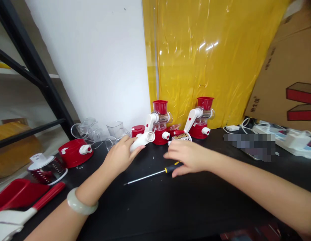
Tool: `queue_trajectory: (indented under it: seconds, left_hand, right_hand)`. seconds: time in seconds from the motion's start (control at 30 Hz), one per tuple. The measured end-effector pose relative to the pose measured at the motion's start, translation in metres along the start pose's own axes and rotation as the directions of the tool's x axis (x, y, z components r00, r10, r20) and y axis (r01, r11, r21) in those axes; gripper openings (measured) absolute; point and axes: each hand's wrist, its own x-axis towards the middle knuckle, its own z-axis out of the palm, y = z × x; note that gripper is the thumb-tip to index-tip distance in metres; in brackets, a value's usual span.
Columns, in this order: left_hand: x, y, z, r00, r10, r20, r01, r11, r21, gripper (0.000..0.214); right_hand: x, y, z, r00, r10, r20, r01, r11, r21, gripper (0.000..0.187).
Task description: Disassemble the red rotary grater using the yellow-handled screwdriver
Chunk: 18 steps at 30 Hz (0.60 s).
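Observation:
My left hand [122, 150] is closed around a white plastic crank-handle piece [141, 141], whose round hollow end points right. My right hand [189, 157] is over the black table [145, 207], thumb and fingers apart. Between them is the end of the black and yellow handle of a screwdriver [170, 167]; whether they touch it, I cannot tell. Its long metal shaft points left. Just beyond my right hand lies a metal grater drum [183, 137], partly hidden by it. Two red and white rotary graters, one on the left [161, 127] and one on the right [202, 125], stand upright behind my hands.
At left are a red grater base [75, 154], a grater drum with a white end [47, 169] and a red hopper [20, 194]. Clear plastic parts [89, 130] stand by the white wall panel. A power strip [283, 140] with cables and a blurred-out dark object [255, 147] lie right.

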Motion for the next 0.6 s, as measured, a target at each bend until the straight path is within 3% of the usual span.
queue_trajectory:
  seconds: [0.1,0.27,0.4,0.6]
  left_hand:
    - [0.001,-0.003,0.004,0.999,-0.015,-0.033,0.014,1.000,-0.023,0.044]
    - [0.002,-0.004,0.010,0.988,-0.146,0.049,0.146,0.989,-0.002,0.034]
    - [0.001,-0.001,0.017,0.988,-0.141,0.061,0.144,0.988,-0.054,0.036]
    - [0.000,0.000,0.018,0.988,-0.112,0.111,0.112,0.994,0.003,0.050]
  right_hand:
    - [-0.003,-0.009,0.021,0.997,0.047,0.063,-0.045,0.999,-0.020,0.057]
    - [-0.013,-0.010,0.043,0.983,0.150,0.110,-0.154,0.988,0.031,0.050]
    - [-0.019,-0.003,0.049,0.977,0.192,0.091,-0.201,0.974,0.106,0.044]
    - [-0.022,0.001,0.061,0.976,0.211,0.046,-0.216,0.953,0.210,0.037]
